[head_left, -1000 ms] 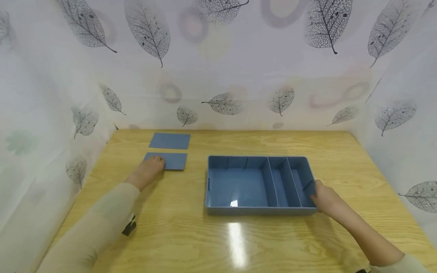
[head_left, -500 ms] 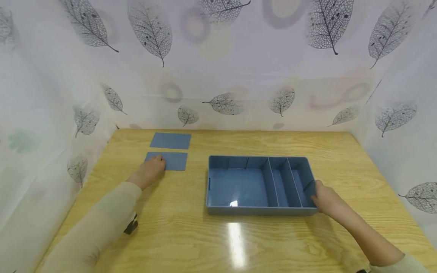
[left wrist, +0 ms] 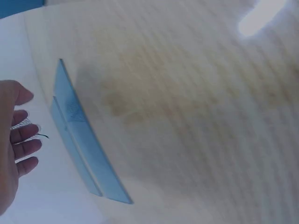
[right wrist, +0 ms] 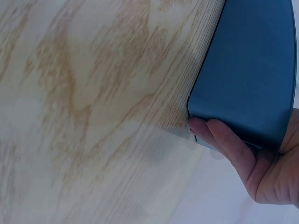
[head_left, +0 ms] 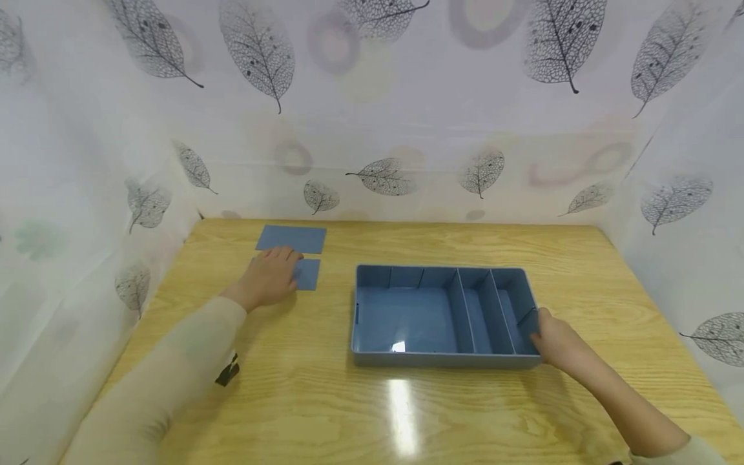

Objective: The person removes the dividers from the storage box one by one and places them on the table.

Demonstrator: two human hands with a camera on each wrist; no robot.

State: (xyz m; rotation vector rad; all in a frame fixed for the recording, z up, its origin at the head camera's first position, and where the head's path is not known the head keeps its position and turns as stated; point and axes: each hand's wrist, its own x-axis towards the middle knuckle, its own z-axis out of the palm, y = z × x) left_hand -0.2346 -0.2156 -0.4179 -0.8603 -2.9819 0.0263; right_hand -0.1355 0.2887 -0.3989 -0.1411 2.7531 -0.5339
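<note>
Two flat blue rectangular panels lie on the table at the left, one behind the other. My left hand is above the near panel and covers much of it. In the left wrist view the fingers are spread, apart from the panels and holding nothing. Behind it the far panel shows almost whole. A blue tray-like box with dividers stands right of the middle. At its right end my right hand grips the wall, thumb over the rim; in the right wrist view the fingers curl along the outside.
The wooden table reaches back to a curtain with printed leaves, which also hangs along both sides. Dividers part the box into one wide section and narrower ones at the right. Light glares off the table in front.
My left hand has lifted off the near panel and moved slightly right and away, its fingers opening out. Both panels and the box stay in place; my right hand keeps its grip.
</note>
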